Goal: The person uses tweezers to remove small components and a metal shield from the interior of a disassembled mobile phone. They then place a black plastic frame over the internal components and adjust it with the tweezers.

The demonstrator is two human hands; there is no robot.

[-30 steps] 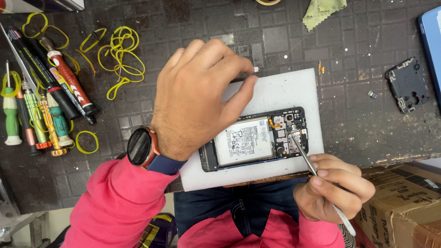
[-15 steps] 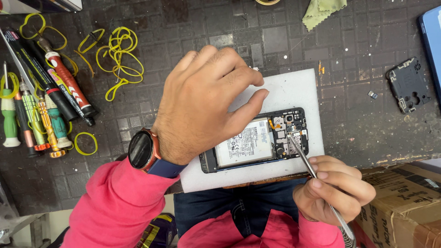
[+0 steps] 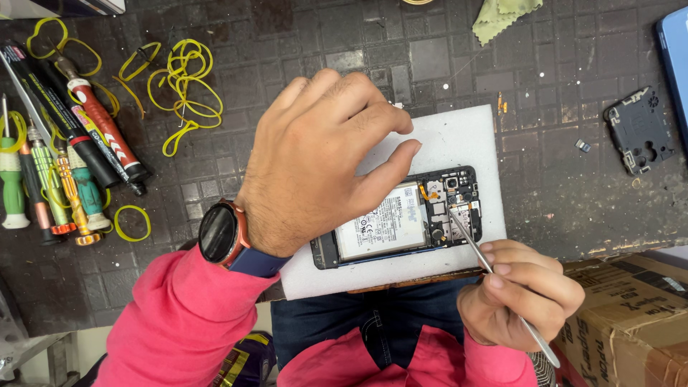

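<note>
An opened phone [image 3: 401,218] with its back removed lies on a white foam pad [image 3: 459,136], battery and circuit board showing. My left hand [image 3: 322,158] rests over the phone's left part, thumb pressing near the battery's upper edge; a watch sits on that wrist. My right hand [image 3: 519,294] holds metal tweezers [image 3: 473,240] like a pen, their tip touching the board at the phone's right end.
Screwdrivers and pens [image 3: 64,165] lie at the left among yellow rubber bands [image 3: 183,93]. A black phone frame part [image 3: 638,129] and a blue phone edge [image 3: 674,57] are at the right, a green cloth [image 3: 502,16] at the top, a cardboard box [image 3: 631,315] lower right.
My left hand has shifted slightly, its fingers spreading a little further over the pad. The tweezers stay at the board with barely any movement.
</note>
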